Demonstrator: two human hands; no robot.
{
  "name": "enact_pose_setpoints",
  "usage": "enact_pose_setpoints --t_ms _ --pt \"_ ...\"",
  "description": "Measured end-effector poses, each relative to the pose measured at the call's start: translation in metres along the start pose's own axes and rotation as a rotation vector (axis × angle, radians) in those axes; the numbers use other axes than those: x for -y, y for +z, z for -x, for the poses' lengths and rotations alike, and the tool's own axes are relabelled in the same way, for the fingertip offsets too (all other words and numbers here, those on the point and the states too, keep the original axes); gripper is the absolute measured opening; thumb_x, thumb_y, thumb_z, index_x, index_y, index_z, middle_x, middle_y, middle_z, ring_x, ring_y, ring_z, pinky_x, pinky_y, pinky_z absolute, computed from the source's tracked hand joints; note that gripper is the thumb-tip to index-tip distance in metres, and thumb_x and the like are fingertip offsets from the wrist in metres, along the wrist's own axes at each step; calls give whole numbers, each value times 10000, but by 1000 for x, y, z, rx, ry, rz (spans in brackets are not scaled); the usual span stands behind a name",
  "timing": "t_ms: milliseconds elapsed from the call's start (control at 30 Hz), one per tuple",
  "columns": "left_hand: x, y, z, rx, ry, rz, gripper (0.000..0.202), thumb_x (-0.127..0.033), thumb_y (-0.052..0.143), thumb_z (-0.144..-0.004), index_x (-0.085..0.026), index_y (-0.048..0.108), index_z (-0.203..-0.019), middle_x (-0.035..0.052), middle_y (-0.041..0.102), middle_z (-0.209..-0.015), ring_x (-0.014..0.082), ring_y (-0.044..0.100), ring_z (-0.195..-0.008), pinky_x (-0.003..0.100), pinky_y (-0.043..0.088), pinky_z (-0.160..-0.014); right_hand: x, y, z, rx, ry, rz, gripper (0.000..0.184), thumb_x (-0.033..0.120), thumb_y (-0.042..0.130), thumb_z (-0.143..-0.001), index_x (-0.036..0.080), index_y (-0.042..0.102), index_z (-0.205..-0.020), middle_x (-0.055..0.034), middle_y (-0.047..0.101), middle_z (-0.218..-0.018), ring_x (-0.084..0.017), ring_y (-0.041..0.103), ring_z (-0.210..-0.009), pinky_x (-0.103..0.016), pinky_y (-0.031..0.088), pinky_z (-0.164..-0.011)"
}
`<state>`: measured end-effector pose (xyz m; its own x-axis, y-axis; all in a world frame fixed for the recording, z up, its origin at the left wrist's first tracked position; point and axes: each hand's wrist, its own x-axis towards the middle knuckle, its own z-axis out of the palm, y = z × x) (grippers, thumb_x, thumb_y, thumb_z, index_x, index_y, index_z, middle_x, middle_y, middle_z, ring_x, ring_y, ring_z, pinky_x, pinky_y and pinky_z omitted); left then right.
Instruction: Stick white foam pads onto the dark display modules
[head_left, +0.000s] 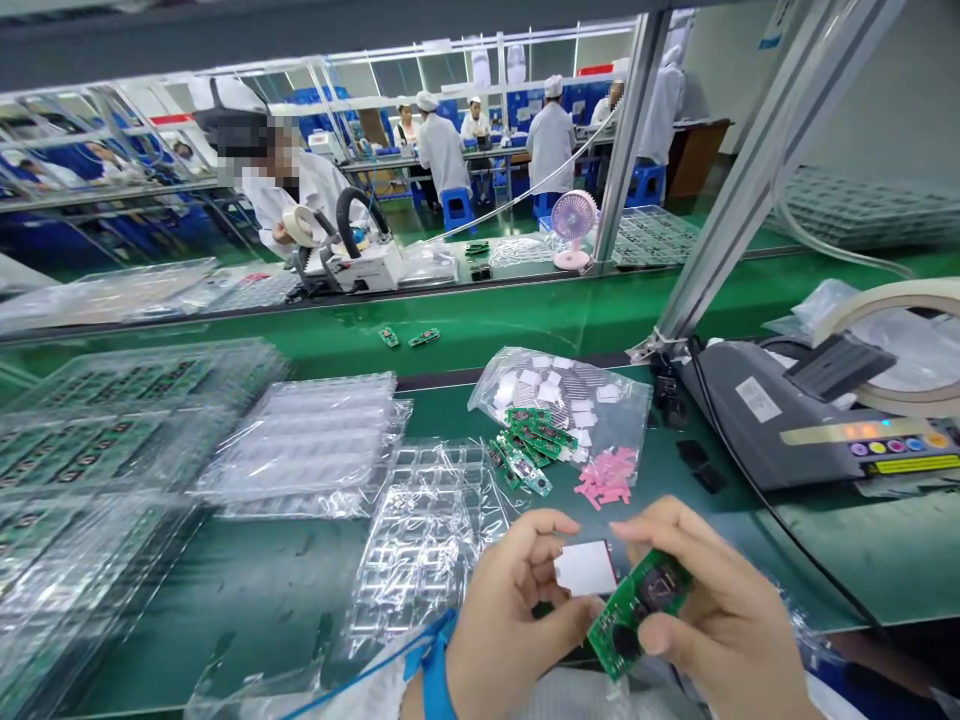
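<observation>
My left hand (517,610) pinches a small white square pad (586,568) between thumb and fingers, close to my chest. My right hand (720,615) grips a small green circuit board (637,612), tilted, right beside the pad. A blue strap runs round my left wrist. Just beyond my hands, on the green mat, lie a pile of green circuit boards (529,445), a heap of small pink pieces (606,478) and a clear bag of white pads (562,390).
Clear plastic blister trays (420,540) lie left of my hands, with stacked trays of boards (82,450) further left. A grey tape dispenser (810,420) with a tape roll (900,300) sits at the right. Workers in white stand beyond the green conveyor (487,320), by a pink fan (574,228).
</observation>
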<state>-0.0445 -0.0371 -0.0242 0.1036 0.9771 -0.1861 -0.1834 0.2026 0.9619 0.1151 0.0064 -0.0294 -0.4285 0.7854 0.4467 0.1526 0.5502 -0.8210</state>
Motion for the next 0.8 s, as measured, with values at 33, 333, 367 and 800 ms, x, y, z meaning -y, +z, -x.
enact_pose_setpoints --t_ms 33,333,367,800 --pt "0 1 0 4 16 -48 307 -126 628 -660 -205 487 -920 -33 562 -694 75 491 -584 174 369 -504 2 3 -2 -29 2 24 401 542 486 -823 250 538 -1093 -4 460 -798 -115 484 -632 -198 428 -486" --pt "1 -3 9 -38 195 -178 319 -180 706 -619 -240 569 -901 -35 616 -698 87 536 -602 167 432 -537 19 11 -14 -102 -202 317 205 369 532 -859 170 578 -853 -49 527 -821 -122 547 -695 -212 489 -560" --pt "1 -4 11 -31 207 -171 334 -196 722 -614 -245 577 -911 -36 618 -688 88 539 -599 166 433 -535 21 8 -14 -74 -237 305 206 365 520 -868 173 571 -814 -39 539 -772 -115 547 -668 -206 490 -551" --pt "-15 -16 11 -140 439 -389 391 -287 774 -581 -220 615 -932 -13 670 -650 106 592 -519 171 450 -454 27 -18 -22 130 -452 422 171 195 476 -895 174 641 -856 -84 686 -863 -123 643 -808 -188 536 -711"
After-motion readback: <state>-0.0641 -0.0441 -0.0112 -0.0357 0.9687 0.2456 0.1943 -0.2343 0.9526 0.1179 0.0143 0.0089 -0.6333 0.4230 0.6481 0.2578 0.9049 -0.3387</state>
